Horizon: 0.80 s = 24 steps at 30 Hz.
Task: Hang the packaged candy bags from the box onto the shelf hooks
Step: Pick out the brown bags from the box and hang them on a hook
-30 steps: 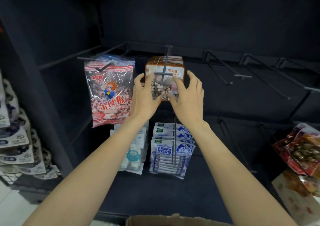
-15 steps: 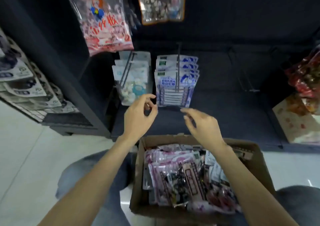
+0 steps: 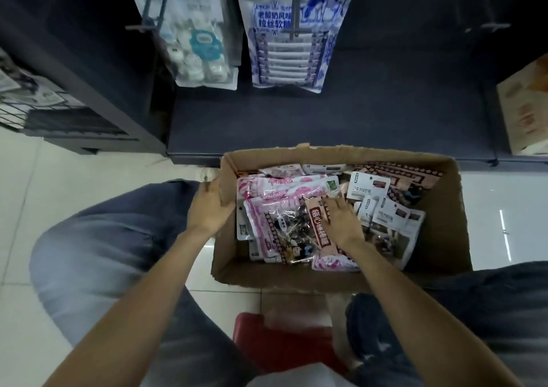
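A brown cardboard box (image 3: 439, 217) stands on the floor between my knees, filled with several candy bags. On top lies a pink and clear bag (image 3: 278, 223) with dark candies inside. My left hand (image 3: 209, 205) grips the box's left wall near its upper corner. My right hand (image 3: 341, 219) lies inside the box, fingers spread flat on the pink bag's red label. White bags with dark labels (image 3: 382, 208) lie to its right. Above, blue and white bags (image 3: 292, 30) and white bags (image 3: 198, 36) hang on shelf hooks.
The dark shelf base (image 3: 326, 119) runs just behind the box. A tan carton (image 3: 525, 110) sits on it at the right. A red stool (image 3: 281, 342) shows below me. My knees in jeans flank the box. More goods hang on a rack (image 3: 26, 90) at the far left.
My view has dropped from the hooks down to the box. My left hand has taken hold of the box's left wall, and my right hand has gone down onto the pink bag.
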Motion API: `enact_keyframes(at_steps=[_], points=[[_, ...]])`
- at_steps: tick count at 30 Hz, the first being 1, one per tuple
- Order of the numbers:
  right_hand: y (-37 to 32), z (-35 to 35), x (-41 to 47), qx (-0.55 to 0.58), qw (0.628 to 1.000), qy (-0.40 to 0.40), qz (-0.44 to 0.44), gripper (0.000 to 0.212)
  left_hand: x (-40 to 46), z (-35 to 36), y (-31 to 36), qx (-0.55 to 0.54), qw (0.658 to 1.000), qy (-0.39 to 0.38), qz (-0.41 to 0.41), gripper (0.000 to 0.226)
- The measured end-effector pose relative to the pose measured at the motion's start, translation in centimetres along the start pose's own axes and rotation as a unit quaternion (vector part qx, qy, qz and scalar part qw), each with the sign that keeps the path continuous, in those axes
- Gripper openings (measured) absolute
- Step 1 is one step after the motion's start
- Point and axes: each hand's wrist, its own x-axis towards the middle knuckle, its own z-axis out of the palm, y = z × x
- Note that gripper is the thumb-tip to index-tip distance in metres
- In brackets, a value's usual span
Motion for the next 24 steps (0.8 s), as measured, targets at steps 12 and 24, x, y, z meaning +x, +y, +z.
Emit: enact_keyframes(at_steps=[12, 24], points=[[-2.1, 3.3, 1.7, 0.163, 0.981, 0.106, 0.016, 0.017, -0.7, 3.1, 2.1, 0.147, 0.973, 0.048, 0.174, 0.073], [-0.2, -2.6, -4.6, 0.226, 0.956, 0.174, -0.071, 0.022, -1.9, 6.5, 8.4, 0.006, 0.962, -0.118, 0.246, 0.012]])
